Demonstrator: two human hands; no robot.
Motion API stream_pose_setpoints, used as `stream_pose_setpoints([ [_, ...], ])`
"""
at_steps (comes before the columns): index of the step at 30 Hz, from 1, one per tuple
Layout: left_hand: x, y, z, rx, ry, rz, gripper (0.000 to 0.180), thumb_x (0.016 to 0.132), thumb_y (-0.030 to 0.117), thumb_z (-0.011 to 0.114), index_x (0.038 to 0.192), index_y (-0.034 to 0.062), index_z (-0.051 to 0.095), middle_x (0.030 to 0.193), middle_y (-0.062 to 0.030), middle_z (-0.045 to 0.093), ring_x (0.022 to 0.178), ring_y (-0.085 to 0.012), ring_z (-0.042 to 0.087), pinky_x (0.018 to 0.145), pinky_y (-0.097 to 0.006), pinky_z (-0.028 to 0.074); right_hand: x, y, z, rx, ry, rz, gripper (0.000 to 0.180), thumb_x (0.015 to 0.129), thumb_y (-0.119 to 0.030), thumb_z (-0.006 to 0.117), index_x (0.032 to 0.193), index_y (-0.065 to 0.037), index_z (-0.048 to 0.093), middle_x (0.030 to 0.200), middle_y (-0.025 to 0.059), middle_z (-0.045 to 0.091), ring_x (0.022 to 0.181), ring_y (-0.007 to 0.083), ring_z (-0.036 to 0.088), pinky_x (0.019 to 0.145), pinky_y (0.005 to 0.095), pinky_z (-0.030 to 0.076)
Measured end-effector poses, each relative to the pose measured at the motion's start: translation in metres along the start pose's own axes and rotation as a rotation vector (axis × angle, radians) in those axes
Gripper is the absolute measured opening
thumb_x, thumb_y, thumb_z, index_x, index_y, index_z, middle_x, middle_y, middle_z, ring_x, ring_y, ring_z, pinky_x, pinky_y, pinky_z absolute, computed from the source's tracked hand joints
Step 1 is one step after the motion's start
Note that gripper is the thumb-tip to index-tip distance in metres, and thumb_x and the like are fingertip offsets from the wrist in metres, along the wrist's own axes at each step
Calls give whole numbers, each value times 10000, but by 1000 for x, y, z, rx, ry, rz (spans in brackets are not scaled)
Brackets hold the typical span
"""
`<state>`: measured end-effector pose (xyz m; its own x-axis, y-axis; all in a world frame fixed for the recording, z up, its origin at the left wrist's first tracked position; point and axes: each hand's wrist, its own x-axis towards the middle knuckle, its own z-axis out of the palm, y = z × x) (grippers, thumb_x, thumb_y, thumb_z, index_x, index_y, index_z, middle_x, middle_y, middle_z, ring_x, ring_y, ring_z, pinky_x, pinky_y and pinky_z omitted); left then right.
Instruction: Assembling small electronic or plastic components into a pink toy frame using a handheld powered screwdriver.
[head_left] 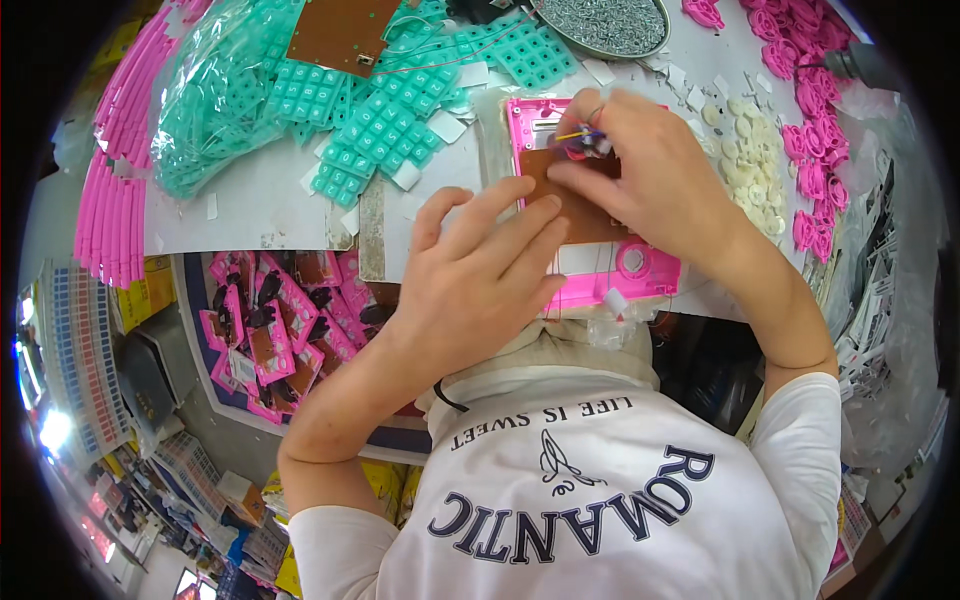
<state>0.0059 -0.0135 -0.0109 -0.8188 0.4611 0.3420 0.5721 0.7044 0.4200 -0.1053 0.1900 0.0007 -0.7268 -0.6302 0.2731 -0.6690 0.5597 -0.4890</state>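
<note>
While both hands work at the white bench, the scene reads as follows.

Left hand: the left hand (pixel 480 275) lies flat, fingers spread and unclenched, pressing on the brown circuit board (pixel 590 215); it grips nothing.

Right hand: the right hand (pixel 650 165) pinches a small cluster of coloured wires (pixel 582 140) at the board's far end, thumb and forefinger closed on them.

Board and shell: one brown board sits inside one pink plastic casing (pixel 640 275), which lies on the table (pixel 260 200) directly ahead of the person.

Key relation: the board's long axis runs away from the person, slightly tilted; the wires lie at its far end, right under the right fingertips, while the left fingertips hold its near-left part. The right hand is nearer the wires.

Counts: one casing in hand, one board in it; a second brown board (pixel 345 30) lies at the far left on the teal keypad mats (pixel 380 110), too many to count.

Around: a pile of white round discs (pixel 755 165) just right of the right hand, loose pink parts (pixel 815 130) beyond, one tray of metal screws (pixel 605 22) at the far edge, and a stack of pink strips (pixel 110 200) at the left.
</note>
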Motion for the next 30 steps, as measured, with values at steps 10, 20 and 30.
stream_pose_setpoints([
  [10, 6, 2, -5, 115, -228, 35, 511, 844, 413, 732, 1218, 69, 687, 1313, -52, 657, 1309, -203, 572, 1056, -459, 365, -58, -45, -15, -160, -181, -128, 520, 829, -223, 748, 1246, 69, 643, 1287, 209, 652, 1229, 377, 594, 1062, 456, 461],
  [20, 31, 15, -29, 305, -528, 151, 547, 838, 352, 727, 1246, -4, 648, 1304, -136, 645, 1287, -261, 588, 886, -403, 460, -60, -38, -21, -198, -331, -195, 552, 870, -290, 675, 1250, 109, 644, 1403, 260, 580, 1340, 381, 520, 1137, 496, 376],
  [30, 126, -29, -43, -112, -412, -38, 225, 847, 202, 755, 1012, 53, 724, 913, -135, 702, 861, -316, 690, 692, -395, 520, -66, -41, -19, -238, -308, -161, 650, 879, -432, 674, 1273, 83, 626, 1427, 233, 561, 1375, 367, 468, 1145, 529, 345],
])
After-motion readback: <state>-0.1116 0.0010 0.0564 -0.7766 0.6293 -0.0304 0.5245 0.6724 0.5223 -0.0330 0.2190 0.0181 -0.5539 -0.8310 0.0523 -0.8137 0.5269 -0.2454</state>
